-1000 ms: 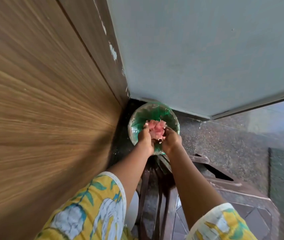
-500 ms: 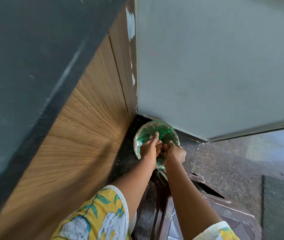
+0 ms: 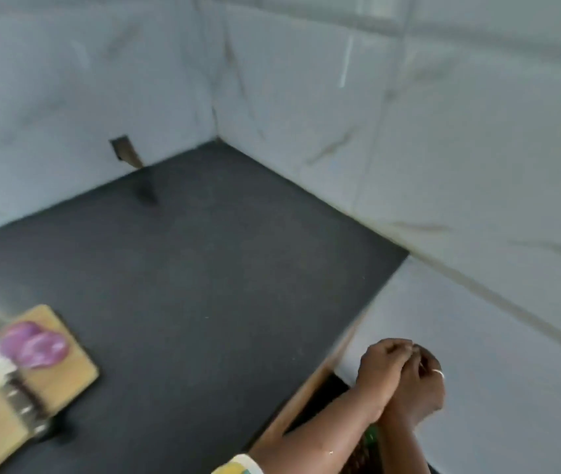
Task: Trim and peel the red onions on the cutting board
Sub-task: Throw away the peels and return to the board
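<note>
We see smooth purple onions (image 3: 33, 347) on the flat wooden cutting board (image 3: 70, 374), left. Our left hand (image 3: 379, 369) and right hand (image 3: 422, 388) are curled together; we cannot tell their grip.

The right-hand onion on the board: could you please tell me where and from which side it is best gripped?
Take the onion from above, fingers and thumb on its rounded flanks: it lies low on the board. Come from the right: a second onion and a blurred tool, perhaps a knife, crowd its left.
</note>
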